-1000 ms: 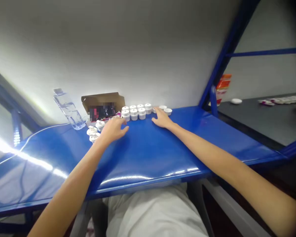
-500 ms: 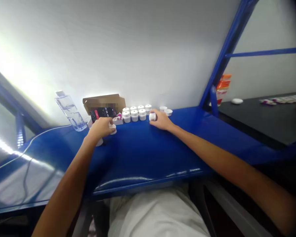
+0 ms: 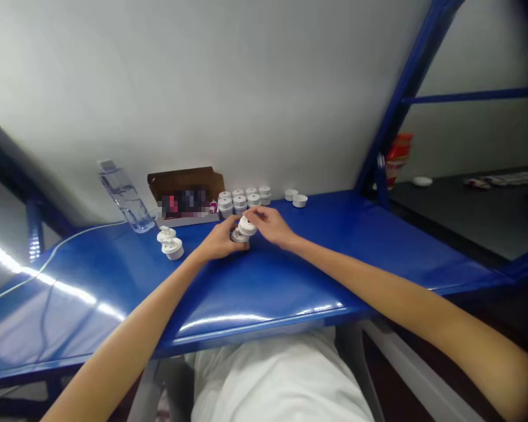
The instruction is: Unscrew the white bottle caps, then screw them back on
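Two small white round pieces (image 3: 243,230) – touching, tilted, above blue tabletop

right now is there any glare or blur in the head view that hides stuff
Head view: glare streaks lie on the blue table, mostly at its left and front edge; the item before the cardboard box is a pixelated blur; wide-angle distortion bends the frame; the white parts between the left hand and right hand look soft.

A small assembly workshop: a glossy blue metal workbench (image 3: 290,275) against a bare white wall (image 3: 229,88), with rows of small white plastic caps (image 3: 243,199) at its far edge.
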The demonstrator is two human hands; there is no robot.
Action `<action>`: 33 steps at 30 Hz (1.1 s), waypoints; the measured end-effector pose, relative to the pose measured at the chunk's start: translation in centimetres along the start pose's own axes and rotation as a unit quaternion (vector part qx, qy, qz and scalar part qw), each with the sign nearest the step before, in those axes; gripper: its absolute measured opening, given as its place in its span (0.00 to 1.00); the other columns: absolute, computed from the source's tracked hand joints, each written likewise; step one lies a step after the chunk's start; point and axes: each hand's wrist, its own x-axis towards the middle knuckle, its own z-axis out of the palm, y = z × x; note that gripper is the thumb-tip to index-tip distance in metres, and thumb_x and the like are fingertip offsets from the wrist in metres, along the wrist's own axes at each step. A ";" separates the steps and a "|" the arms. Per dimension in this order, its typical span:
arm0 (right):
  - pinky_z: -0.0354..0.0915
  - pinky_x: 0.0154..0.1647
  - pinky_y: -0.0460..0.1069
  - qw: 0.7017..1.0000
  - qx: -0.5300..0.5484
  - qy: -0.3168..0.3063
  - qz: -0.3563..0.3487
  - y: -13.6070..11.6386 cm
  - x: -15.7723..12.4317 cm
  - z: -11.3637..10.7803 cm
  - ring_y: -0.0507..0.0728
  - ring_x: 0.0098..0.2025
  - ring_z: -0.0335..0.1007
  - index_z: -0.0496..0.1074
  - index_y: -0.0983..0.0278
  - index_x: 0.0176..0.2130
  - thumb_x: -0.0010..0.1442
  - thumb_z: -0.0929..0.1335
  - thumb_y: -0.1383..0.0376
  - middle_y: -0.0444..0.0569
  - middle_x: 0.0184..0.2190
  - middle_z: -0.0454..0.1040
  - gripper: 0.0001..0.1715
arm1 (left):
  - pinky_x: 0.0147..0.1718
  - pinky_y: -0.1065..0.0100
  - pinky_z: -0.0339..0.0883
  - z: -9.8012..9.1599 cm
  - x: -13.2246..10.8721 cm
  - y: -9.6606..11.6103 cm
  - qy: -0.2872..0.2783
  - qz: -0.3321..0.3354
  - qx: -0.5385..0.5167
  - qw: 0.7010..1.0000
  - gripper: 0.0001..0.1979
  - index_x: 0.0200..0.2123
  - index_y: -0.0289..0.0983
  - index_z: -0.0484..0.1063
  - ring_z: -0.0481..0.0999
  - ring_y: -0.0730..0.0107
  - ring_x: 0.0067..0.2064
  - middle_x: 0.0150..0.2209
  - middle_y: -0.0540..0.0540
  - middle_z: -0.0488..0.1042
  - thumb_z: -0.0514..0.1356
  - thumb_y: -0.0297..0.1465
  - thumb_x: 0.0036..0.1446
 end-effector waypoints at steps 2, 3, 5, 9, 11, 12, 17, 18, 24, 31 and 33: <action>0.70 0.47 0.53 1.000 -0.022 0.005 -0.013 0.4 0.0 0.0 0.59 0.43 0.76 0.76 0.62 0.39 0.63 0.67 0.46 0.50 0.40 0.80 0.23 | 0.46 0.60 0.70 0.2 0.0 -0.2 0.000 -0.004 0.009 1.000 0.33 0.54 0.37 0.70 0.78 0.56 0.46 0.46 0.43 0.79 0.72 0.39 0.45; 0.70 0.48 0.53 0.999 -0.037 0.004 -0.022 0.5 -0.1 0.0 0.59 0.44 0.75 0.77 0.62 0.39 0.63 0.67 0.47 0.50 0.41 0.80 0.22 | 0.47 0.59 0.70 0.3 0.0 -0.2 0.000 -0.002 0.014 1.000 0.34 0.55 0.37 0.70 0.78 0.56 0.46 0.47 0.43 0.78 0.72 0.40 0.45; 0.70 0.47 0.52 0.997 -0.065 0.001 -0.042 0.4 -0.2 0.2 0.59 0.43 0.75 0.76 0.62 0.40 0.64 0.68 0.48 0.50 0.41 0.79 0.20 | 0.50 0.58 0.69 0.7 0.0 0.0 0.000 0.002 0.021 1.000 0.36 0.56 0.37 0.69 0.77 0.54 0.49 0.49 0.43 0.78 0.73 0.40 0.44; 0.70 0.42 0.51 0.992 -0.100 -0.012 -0.082 -0.4 -0.8 0.4 0.57 0.39 0.74 0.75 0.63 0.38 0.66 0.67 0.50 0.50 0.38 0.77 0.19 | 0.51 0.57 0.69 1.4 0.0 0.3 0.009 -0.001 -0.002 1.000 0.36 0.55 0.37 0.69 0.77 0.53 0.50 0.49 0.43 0.78 0.74 0.40 0.42; 0.69 0.43 0.51 0.984 -0.130 -0.040 -0.114 -0.9 -0.9 0.2 0.57 0.39 0.73 0.75 0.64 0.39 0.64 0.69 0.52 0.50 0.38 0.77 0.17 | 0.48 0.59 0.70 1.6 0.0 0.2 0.022 -0.010 -0.022 0.999 0.35 0.52 0.37 0.69 0.77 0.54 0.47 0.47 0.44 0.78 0.75 0.40 0.41; 0.69 0.44 0.51 0.979 -0.148 -0.062 -0.128 -1.1 -1.0 0.0 0.57 0.40 0.73 0.75 0.64 0.41 0.61 0.71 0.53 0.50 0.39 0.77 0.16 | 0.46 0.60 0.70 1.5 0.1 0.2 0.027 -0.016 -0.031 0.999 0.34 0.51 0.37 0.69 0.78 0.55 0.46 0.45 0.44 0.78 0.75 0.39 0.40; 0.71 0.47 0.53 0.983 -0.131 -0.101 -0.085 -1.2 -0.5 -1.2 0.58 0.42 0.76 0.74 0.64 0.45 0.53 0.75 0.61 0.49 0.43 0.78 0.20 | 0.38 0.65 0.70 0.8 0.3 0.6 0.007 -0.047 -0.148 0.988 0.35 0.48 0.37 0.65 0.79 0.61 0.39 0.38 0.46 0.79 0.76 0.36 0.39; 0.72 0.48 0.53 0.988 -0.107 -0.093 -0.059 -1.1 -0.3 -1.5 0.58 0.42 0.76 0.74 0.64 0.46 0.52 0.75 0.62 0.50 0.43 0.78 0.21 | 0.38 0.65 0.70 0.5 0.3 0.8 0.008 -0.055 -0.172 0.984 0.35 0.48 0.38 0.64 0.79 0.63 0.38 0.37 0.47 0.79 0.76 0.35 0.40; 0.72 0.51 0.55 0.991 0.025 -0.131 0.015 -0.7 0.8 -3.0 0.60 0.45 0.78 0.75 0.64 0.46 0.47 0.78 0.61 0.51 0.45 0.79 0.26 | 0.38 0.65 0.69 -0.7 0.3 1.7 0.039 -0.090 -0.235 0.967 0.29 0.41 0.35 0.68 0.79 0.65 0.36 0.35 0.46 0.80 0.78 0.32 0.37; 0.72 0.54 0.57 0.991 0.057 -0.121 -0.012 -0.9 0.9 -3.8 0.62 0.50 0.77 0.75 0.62 0.47 0.45 0.80 0.60 0.50 0.47 0.79 0.29 | 0.37 0.67 0.67 -1.6 0.0 2.4 0.011 -0.100 -0.295 0.950 0.28 0.51 0.33 0.77 0.77 0.65 0.40 0.40 0.42 0.79 0.75 0.37 0.47; 0.73 0.54 0.56 0.992 0.055 -0.110 -0.022 -0.7 0.8 -3.7 0.62 0.50 0.77 0.75 0.61 0.47 0.46 0.80 0.60 0.50 0.48 0.78 0.29 | 0.37 0.67 0.66 -1.8 0.0 2.6 0.001 -0.094 -0.298 0.950 0.27 0.51 0.34 0.78 0.76 0.65 0.41 0.42 0.41 0.78 0.73 0.39 0.50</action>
